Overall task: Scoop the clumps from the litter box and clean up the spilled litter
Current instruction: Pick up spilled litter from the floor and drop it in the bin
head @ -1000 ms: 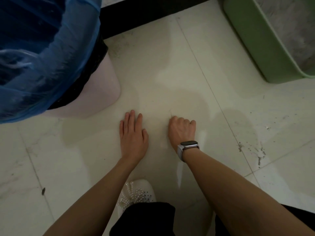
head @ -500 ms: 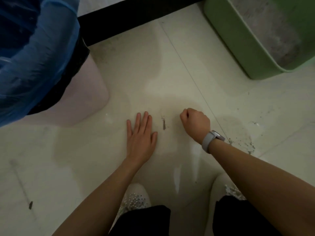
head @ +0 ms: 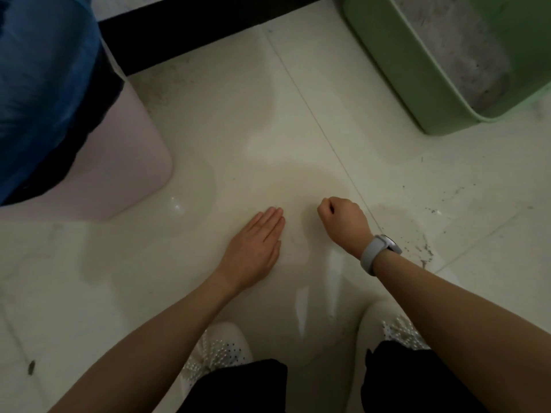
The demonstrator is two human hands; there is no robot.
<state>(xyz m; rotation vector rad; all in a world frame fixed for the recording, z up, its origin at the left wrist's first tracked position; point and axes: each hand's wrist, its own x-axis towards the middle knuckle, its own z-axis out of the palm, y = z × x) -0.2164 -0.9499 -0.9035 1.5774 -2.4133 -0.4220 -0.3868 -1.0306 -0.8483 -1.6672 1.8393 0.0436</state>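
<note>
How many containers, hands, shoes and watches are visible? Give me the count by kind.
Containers: 2 (green litter box, bin with blue bag)
Hands: 2 (left hand, right hand)
Shoes: 2 ()
Watches: 1 ()
Total: 7

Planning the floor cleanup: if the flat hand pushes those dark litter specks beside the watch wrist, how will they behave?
The litter specks look tiny and loose, so they'd likely scatter. The glossy floor tile probably lets them slide easily.

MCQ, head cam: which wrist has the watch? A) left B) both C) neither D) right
D: the grey-banded watch sits on the wrist of the right hand, which is curled into a fist; the left hand lies flat on the floor with a bare wrist.
</note>
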